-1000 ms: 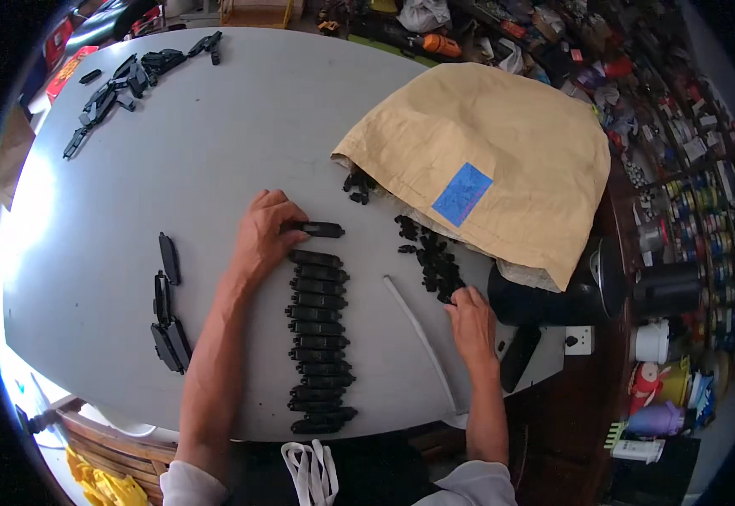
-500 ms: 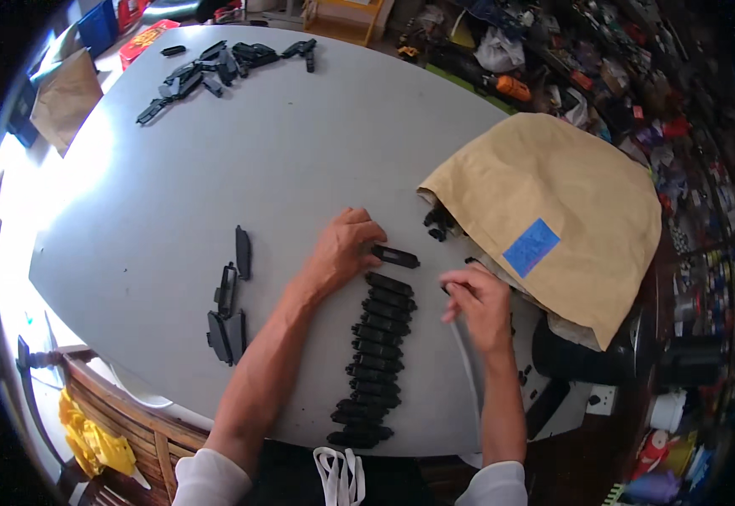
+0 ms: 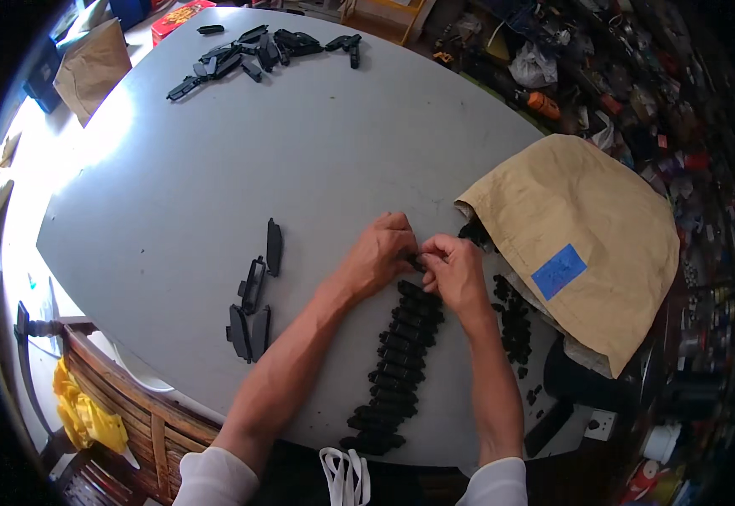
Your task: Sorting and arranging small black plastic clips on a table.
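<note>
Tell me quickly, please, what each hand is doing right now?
Left hand: closed on a small black part.
Right hand: pinching the same part.

My tabletop [image 3: 216,169] is a plain pale grey, washed almost white at the left where light hits it. The row of plastic parts [image 3: 393,363] below my hands is solid black, as are the loose flat pieces [image 3: 254,295] to my left and the far pile [image 3: 258,46]. The cloth bag [image 3: 587,244] is tan with one blue square patch [image 3: 558,271]. My sleeves [image 3: 207,481] are white
</note>
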The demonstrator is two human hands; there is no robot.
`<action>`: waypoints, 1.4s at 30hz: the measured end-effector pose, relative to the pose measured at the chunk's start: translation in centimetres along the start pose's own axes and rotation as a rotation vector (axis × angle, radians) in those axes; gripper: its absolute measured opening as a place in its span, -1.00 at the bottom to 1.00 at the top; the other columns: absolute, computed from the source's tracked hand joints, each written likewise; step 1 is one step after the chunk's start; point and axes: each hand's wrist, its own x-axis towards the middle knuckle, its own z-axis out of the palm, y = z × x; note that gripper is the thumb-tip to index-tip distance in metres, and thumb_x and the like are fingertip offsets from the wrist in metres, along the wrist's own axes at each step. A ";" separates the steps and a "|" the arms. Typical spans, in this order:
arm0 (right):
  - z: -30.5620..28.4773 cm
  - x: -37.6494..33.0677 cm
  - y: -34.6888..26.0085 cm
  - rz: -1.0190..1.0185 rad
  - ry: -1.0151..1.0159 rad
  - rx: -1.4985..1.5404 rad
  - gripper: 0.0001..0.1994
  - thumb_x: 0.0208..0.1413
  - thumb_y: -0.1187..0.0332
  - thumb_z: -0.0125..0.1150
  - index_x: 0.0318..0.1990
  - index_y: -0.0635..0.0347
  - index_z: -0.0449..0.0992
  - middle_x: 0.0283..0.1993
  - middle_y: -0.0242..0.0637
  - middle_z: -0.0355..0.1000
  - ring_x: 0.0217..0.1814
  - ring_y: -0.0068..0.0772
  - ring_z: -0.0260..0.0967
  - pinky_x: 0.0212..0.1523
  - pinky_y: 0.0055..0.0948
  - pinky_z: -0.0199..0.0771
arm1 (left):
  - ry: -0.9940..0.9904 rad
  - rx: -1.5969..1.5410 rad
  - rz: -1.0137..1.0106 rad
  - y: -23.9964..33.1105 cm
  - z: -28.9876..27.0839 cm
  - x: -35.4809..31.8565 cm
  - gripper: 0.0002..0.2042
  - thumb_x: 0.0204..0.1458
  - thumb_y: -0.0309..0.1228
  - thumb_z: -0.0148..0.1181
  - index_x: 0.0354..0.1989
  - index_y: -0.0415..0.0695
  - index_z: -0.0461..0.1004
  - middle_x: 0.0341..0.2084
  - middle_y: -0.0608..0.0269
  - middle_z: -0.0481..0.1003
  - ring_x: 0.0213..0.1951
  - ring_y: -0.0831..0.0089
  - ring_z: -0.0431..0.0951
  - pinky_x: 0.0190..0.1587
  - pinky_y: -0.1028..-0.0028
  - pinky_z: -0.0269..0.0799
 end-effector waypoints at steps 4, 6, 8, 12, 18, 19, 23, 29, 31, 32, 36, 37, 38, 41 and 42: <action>0.5 0.6 -0.3 0.107 -0.012 -0.014 -0.95 -0.01 0.57 0.19 -0.43 0.38 0.45 -0.62 -0.17 0.39 -0.64 -0.48 0.36 -0.55 -0.39 0.35 | 0.009 0.014 0.019 -0.2 -0.2 -0.2 -0.76 -0.42 -0.54 0.38 -0.52 -0.20 0.46 -0.41 0.16 0.39 -0.22 0.14 0.38 -0.16 0.28 0.32; 0.3 0.8 -0.2 0.009 0.005 -0.211 -0.93 -0.02 0.58 0.22 -0.46 0.39 0.44 -0.64 -0.19 0.40 -0.63 -0.48 0.36 -0.56 -0.41 0.34 | 0.010 0.010 0.042 -0.1 -0.1 0.0 -0.76 -0.43 -0.54 0.38 -0.53 -0.21 0.45 -0.41 0.17 0.39 -0.22 0.14 0.38 -0.16 0.28 0.32; 0.0 1.1 0.6 -0.044 0.016 -0.261 -0.92 -0.03 0.58 0.23 -0.47 0.39 0.44 -0.63 -0.18 0.41 -0.63 -0.46 0.37 -0.56 -0.40 0.34 | 0.012 0.007 0.064 0.1 0.0 0.1 -0.76 -0.43 -0.54 0.38 -0.54 -0.21 0.45 -0.42 0.17 0.39 -0.22 0.15 0.37 -0.16 0.28 0.32; 0.1 0.9 0.1 -0.018 0.013 -0.245 -0.91 -0.04 0.56 0.24 -0.46 0.38 0.44 -0.60 -0.13 0.42 -0.63 -0.38 0.39 -0.57 -0.36 0.33 | 0.017 0.023 0.041 0.1 -0.2 -0.1 -0.76 -0.44 -0.56 0.38 -0.54 -0.20 0.45 -0.42 0.17 0.39 -0.22 0.15 0.37 -0.16 0.28 0.32; -0.3 0.5 -0.5 -0.055 0.021 -0.299 -0.95 0.04 0.59 0.14 -0.43 0.35 0.41 -0.58 -0.33 0.41 -0.63 -0.63 0.35 -0.65 -0.56 0.39 | 0.029 -0.005 0.031 0.2 -0.1 -0.1 -0.76 -0.45 -0.57 0.37 -0.52 -0.20 0.47 -0.41 0.16 0.39 -0.22 0.14 0.37 -0.15 0.28 0.32; -0.3 0.6 -0.5 -0.055 0.020 -0.300 -0.95 0.04 0.59 0.14 -0.43 0.35 0.41 -0.58 -0.33 0.41 -0.63 -0.63 0.35 -0.65 -0.56 0.39 | 0.018 -0.012 0.039 0.2 -0.1 -0.1 -0.76 -0.44 -0.57 0.37 -0.51 -0.20 0.47 -0.41 0.16 0.39 -0.21 0.14 0.37 -0.14 0.28 0.32; -0.1 0.6 -0.5 0.002 -0.047 -0.198 -0.98 0.05 0.61 0.12 -0.40 0.35 0.42 -0.56 -0.34 0.41 -0.63 -0.61 0.36 -0.64 -0.57 0.43 | 0.033 0.010 0.039 0.1 -0.1 -0.2 -0.76 -0.44 -0.58 0.37 -0.51 -0.20 0.48 -0.41 0.16 0.39 -0.22 0.14 0.37 -0.14 0.29 0.32; -0.1 0.9 -0.3 0.038 -0.016 -0.203 -0.97 0.04 0.62 0.12 -0.42 0.36 0.43 -0.57 -0.35 0.40 -0.64 -0.62 0.36 -0.66 -0.56 0.43 | 0.036 0.005 0.026 0.2 0.0 -0.1 -0.77 -0.45 -0.59 0.35 -0.53 -0.20 0.47 -0.42 0.16 0.39 -0.22 0.14 0.38 -0.14 0.30 0.32; -0.1 1.0 -0.4 0.059 -0.013 -0.211 -0.97 0.03 0.62 0.12 -0.42 0.35 0.43 -0.58 -0.36 0.40 -0.64 -0.62 0.36 -0.67 -0.56 0.43 | 0.037 0.000 0.050 -0.1 0.1 -0.1 -0.78 -0.45 -0.59 0.34 -0.53 -0.20 0.47 -0.43 0.15 0.38 -0.23 0.15 0.38 -0.14 0.30 0.32; -0.1 1.1 -0.1 0.039 -0.018 -0.244 -0.96 0.02 0.63 0.12 -0.43 0.35 0.43 -0.58 -0.35 0.39 -0.64 -0.62 0.36 -0.67 -0.56 0.42 | 0.037 -0.001 0.049 -0.1 0.2 -0.1 -0.78 -0.45 -0.59 0.34 -0.53 -0.20 0.47 -0.43 0.15 0.38 -0.23 0.15 0.38 -0.14 0.30 0.32; -0.1 1.3 0.9 -0.181 0.031 -0.475 -0.89 -0.06 0.57 0.20 -0.47 0.36 0.36 -0.54 -0.09 0.41 -0.46 -0.04 0.42 -0.43 -0.21 0.39 | 0.046 0.008 0.064 -0.2 0.4 -0.1 -0.78 -0.47 -0.59 0.34 -0.55 -0.20 0.45 -0.44 0.15 0.38 -0.24 0.15 0.37 -0.15 0.29 0.32; -0.1 1.2 0.8 -0.180 0.032 -0.475 -0.89 -0.06 0.57 0.20 -0.47 0.36 0.36 -0.54 -0.09 0.41 -0.46 -0.04 0.42 -0.43 -0.21 0.39 | 0.039 0.003 0.065 -0.3 0.4 -0.1 -0.78 -0.47 -0.59 0.34 -0.56 -0.20 0.45 -0.44 0.14 0.37 -0.24 0.15 0.37 -0.14 0.29 0.32; 0.0 1.1 0.5 -0.149 0.015 -0.499 -0.86 -0.09 0.55 0.24 -0.47 0.34 0.36 -0.51 -0.09 0.41 -0.38 0.04 0.40 -0.37 -0.17 0.36 | 0.039 0.006 0.063 -0.3 0.4 -0.1 -0.78 -0.47 -0.59 0.34 -0.56 -0.20 0.45 -0.44 0.14 0.37 -0.24 0.15 0.37 -0.14 0.29 0.32; 0.2 0.6 0.0 -0.133 0.046 -0.600 -0.80 -0.14 0.50 0.32 -0.47 0.28 0.36 -0.43 -0.10 0.40 -0.28 0.08 0.37 -0.31 -0.13 0.31 | 0.030 0.008 0.034 -0.3 0.4 -0.2 -0.77 -0.47 -0.58 0.34 -0.55 -0.20 0.44 -0.45 0.14 0.37 -0.24 0.15 0.37 -0.14 0.29 0.32; 0.3 0.5 0.1 -0.148 0.100 -0.679 -0.78 -0.16 0.47 0.36 -0.47 0.26 0.36 -0.39 -0.12 0.40 -0.26 0.05 0.36 -0.31 -0.14 0.30 | 0.033 0.005 0.048 -0.5 0.4 -0.2 -0.77 -0.47 -0.58 0.34 -0.55 -0.20 0.44 -0.44 0.14 0.38 -0.23 0.15 0.38 -0.14 0.29 0.32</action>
